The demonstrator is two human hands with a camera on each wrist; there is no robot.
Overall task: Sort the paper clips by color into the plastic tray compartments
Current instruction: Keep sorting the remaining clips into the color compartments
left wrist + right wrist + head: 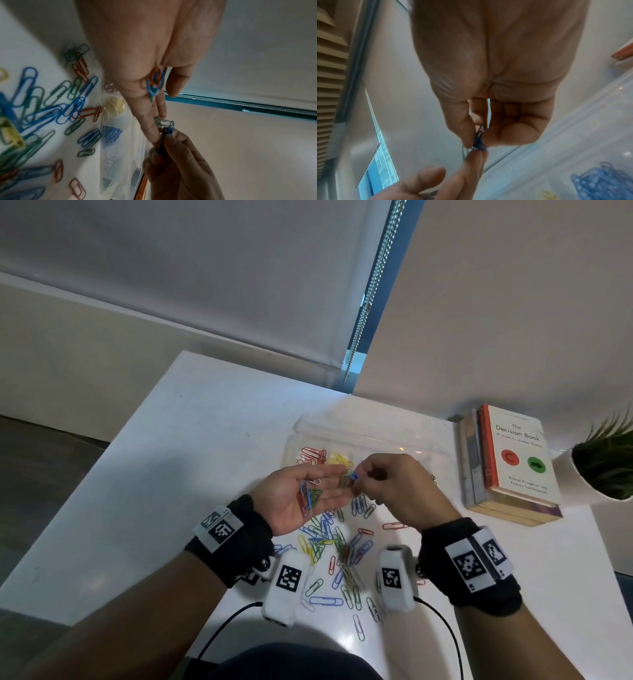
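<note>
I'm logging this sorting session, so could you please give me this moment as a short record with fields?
left hand: palm up, flat, carrying a small mixed bunch of clips
right hand: pinches a blue clip at the left fingertips
tray: clear plastic, behind the hands
red compartment: red clips
yellow compartment: yellow clips, right of the red
blue compartment: blue clips
unsorted: loose clips on the white table
beside tray: stacked books, potted plant
</note>
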